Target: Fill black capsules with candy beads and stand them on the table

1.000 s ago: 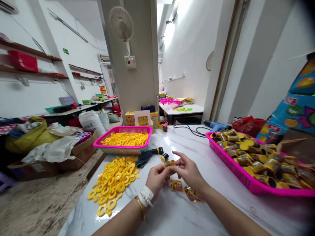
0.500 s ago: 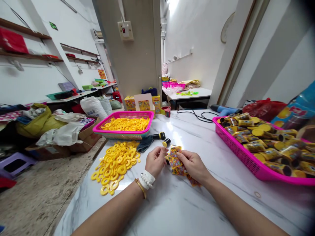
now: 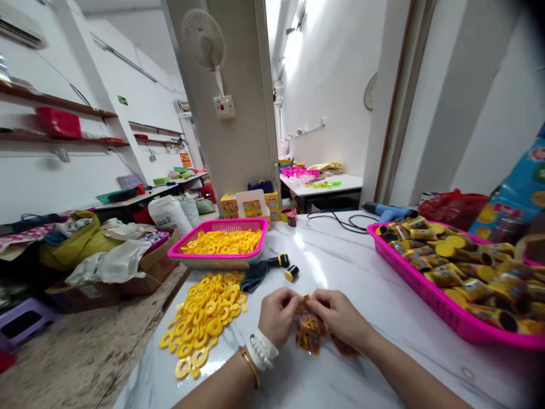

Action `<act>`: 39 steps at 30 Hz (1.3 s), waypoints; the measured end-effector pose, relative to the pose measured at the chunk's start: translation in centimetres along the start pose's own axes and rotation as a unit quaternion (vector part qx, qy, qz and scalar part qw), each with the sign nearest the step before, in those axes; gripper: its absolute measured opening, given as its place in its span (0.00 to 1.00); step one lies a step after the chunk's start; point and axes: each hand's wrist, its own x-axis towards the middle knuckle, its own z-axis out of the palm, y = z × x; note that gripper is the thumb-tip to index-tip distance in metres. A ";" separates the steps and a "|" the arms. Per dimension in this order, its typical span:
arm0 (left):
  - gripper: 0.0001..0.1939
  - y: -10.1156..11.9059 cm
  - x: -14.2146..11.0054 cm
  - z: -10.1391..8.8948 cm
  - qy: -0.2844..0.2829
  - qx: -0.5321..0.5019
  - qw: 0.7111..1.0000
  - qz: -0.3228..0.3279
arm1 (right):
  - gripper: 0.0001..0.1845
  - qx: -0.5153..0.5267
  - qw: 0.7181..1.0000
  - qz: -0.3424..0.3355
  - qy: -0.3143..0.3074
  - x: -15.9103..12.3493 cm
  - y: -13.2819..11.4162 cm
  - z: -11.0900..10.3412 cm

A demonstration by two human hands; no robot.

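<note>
My left hand [image 3: 279, 315] and my right hand [image 3: 338, 318] are close together above the table, thumbs and fingertips pinched on a colourful printed plastic label [image 3: 308, 336]. More of these shiny labels hang or lie beneath the right hand; how many are gripped is hidden. Just beyond the hands lies a small black cylinder with a yellow end [image 3: 292, 273]. Beside it is another black and yellow piece [image 3: 279, 261], next to a dark cloth [image 3: 254, 276]. Loose yellow plastic rings [image 3: 208, 318] are heaped left of my left hand.
A pink basket [image 3: 181, 254] of yellow rings stands behind the heap. At right, a larger pink basket [image 3: 419, 298] holds many label-wrapped cylinders with yellow ends. Yellow printed boxes [image 3: 251, 204], a blue heat gun [image 3: 389, 212] and its black cable [image 3: 340, 221] lie at the back.
The left hand has come across to the labels and now pinches one together with the right hand. Both hands are closer together and nearer to me. The view has tipped down, then up again.
</note>
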 end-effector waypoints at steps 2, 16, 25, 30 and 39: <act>0.18 0.4 0.0 -0.2 0.018 -0.017 1.000 -0.003 | 0.21 0.020 0.999 0.001 0.036 0.0 0.1 0.1; 0.19 1.9 -1.1 -0.4 0.039 -0.003 0.997 0.064 | 0.24 -0.091 0.977 -0.072 0.179 -0.6 0.4 0.5; 0.19 1.1 -0.6 -0.4 0.099 -0.062 0.993 0.000 | 0.18 -0.158 0.940 -0.228 0.200 -0.7 1.0 2.0; 0.19 2.2 -0.4 -1.1 0.092 -0.110 0.990 -0.004 | 0.21 -0.162 0.912 -0.228 0.299 -0.3 0.5 1.0; 0.12 2.6 -1.2 -0.2 0.007 -0.065 0.998 -0.002 | 0.18 -0.174 0.924 -0.223 0.257 -0.8 0.6 1.3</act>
